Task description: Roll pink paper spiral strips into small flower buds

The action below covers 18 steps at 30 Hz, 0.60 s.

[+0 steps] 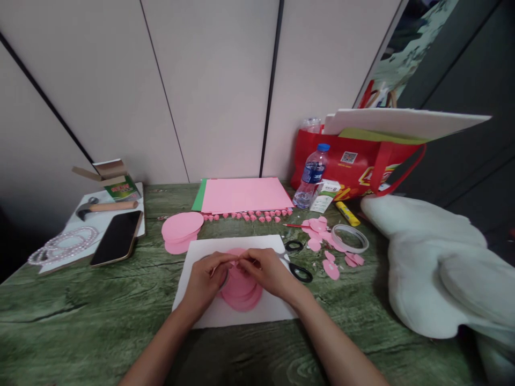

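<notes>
My left hand and my right hand meet over a stack of pink paper circles. Both are closed in a pinch, fingertips almost touching, on what looks like a small pink paper piece. Its exact shape is mostly hidden by my fingers. Beneath the circles lies a white sheet. Black-handled scissors lie beside my right hand, their blades partly covered by it.
Behind the white sheet, several small rolled pink pieces line the pink paper sheets. Larger pink circles sit left. Rightward are a tape roll, pink cut-outs, a glue stick and a water bottle. A phone lies far left.
</notes>
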Each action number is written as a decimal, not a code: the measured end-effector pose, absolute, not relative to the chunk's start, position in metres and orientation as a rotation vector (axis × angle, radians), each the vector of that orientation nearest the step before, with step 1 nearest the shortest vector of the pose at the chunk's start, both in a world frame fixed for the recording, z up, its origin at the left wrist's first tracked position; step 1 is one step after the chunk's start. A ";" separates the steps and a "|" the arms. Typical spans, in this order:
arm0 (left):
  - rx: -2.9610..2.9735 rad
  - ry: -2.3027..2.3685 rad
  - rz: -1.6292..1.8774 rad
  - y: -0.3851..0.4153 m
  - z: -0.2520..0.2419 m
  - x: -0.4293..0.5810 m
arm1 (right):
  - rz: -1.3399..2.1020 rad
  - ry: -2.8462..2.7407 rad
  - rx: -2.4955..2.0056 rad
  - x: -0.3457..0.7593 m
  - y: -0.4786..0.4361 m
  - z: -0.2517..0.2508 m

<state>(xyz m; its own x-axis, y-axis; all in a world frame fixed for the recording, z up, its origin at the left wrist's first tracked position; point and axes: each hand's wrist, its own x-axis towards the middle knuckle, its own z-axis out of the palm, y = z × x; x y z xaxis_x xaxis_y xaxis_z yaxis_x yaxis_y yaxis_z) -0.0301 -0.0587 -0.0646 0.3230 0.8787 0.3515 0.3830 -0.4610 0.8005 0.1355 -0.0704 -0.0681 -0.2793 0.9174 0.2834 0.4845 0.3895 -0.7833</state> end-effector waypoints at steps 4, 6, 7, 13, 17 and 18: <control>1.852 1.132 1.091 -0.059 -0.061 -0.029 | 0.696 -1.832 -1.237 0.133 -0.071 -0.069; 1.746 1.155 1.107 -0.059 -0.059 -0.029 | 0.675 -1.745 -1.265 0.133 -0.070 -0.069; 1.683 1.163 1.121 -0.058 -0.059 -0.030 | 0.667 -1.671 -1.279 0.134 -0.069 -0.068; 1.130 1.045 1.212 -0.054 -0.063 -0.031 | 0.444 -0.976 -1.228 0.150 -0.060 -0.067; 0.861 0.893 1.160 -0.057 -0.056 -0.029 | 0.267 -0.802 -1.232 0.159 -0.057 -0.068; 0.821 0.866 1.144 -0.058 -0.054 -0.029 | 0.227 -0.795 -1.247 0.160 -0.057 -0.068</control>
<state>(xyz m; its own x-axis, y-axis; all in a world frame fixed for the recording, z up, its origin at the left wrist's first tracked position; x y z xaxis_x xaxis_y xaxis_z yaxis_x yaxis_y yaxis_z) -0.0285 -0.0579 -0.0542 0.1845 0.9714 -0.1498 -0.4083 0.2143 0.8873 0.1599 -0.0574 -0.0680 0.7174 0.5609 0.4132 0.2590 0.3358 -0.9056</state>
